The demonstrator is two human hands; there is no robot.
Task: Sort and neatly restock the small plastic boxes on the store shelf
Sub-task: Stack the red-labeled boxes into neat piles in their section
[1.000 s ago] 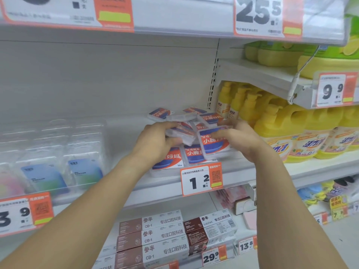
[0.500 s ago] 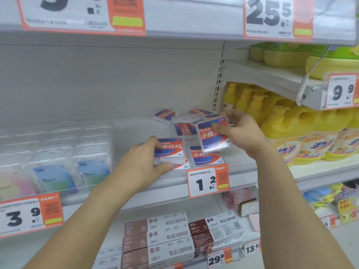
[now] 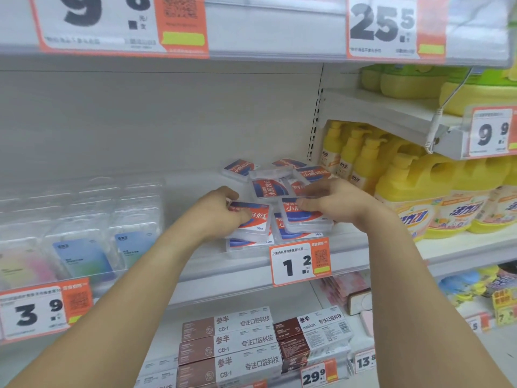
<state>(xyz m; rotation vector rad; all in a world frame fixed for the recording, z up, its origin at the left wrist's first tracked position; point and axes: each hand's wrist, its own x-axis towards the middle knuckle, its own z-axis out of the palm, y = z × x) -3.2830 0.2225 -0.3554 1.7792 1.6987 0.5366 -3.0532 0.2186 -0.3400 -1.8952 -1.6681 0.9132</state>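
1. Both hands work at the shelf's [image 3: 195, 264] front edge: the left hand [image 3: 221, 214] pinches the left stack's top box [image 3: 256, 219], and the right hand [image 3: 333, 204] curls its fingers over the right stack's top box [image 3: 305, 217].
2. White store shelving holds the goods, with orange-edged price tags along the rails; the 1.2 tag [image 3: 300, 260] sits below the stacks.
3. About five loose boxes [image 3: 268, 187] lie jumbled behind.
4. Yellow detergent bottles [image 3: 419, 191] fill the next bay.

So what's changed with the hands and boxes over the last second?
The right hand brought its red-and-blue labelled clear plastic box down onto the front right stack. The left hand now grips the front left stack's top box. The loose boxes behind stayed jumbled.
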